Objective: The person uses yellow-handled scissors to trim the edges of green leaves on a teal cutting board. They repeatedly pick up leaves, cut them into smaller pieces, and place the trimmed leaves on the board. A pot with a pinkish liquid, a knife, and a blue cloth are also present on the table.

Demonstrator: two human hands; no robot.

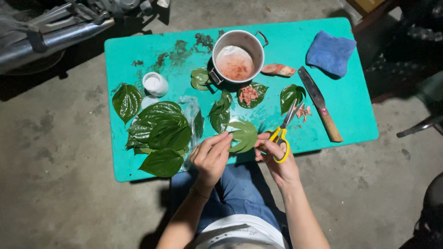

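Observation:
My left hand pinches a green leaf by its edge, just over the near rim of the turquoise table. My right hand grips yellow-handled scissors, blades pointing up and away beside the leaf's right side. A pile of whole green leaves lies left of my left hand. Another leaf farther back carries chopped reddish bits.
A metal pot with pinkish liquid stands at the back centre. A small white cup, a wooden-handled knife, a blue cloth and a reddish chunk also lie on the table. Concrete floor surrounds it; metal machine parts sit top left.

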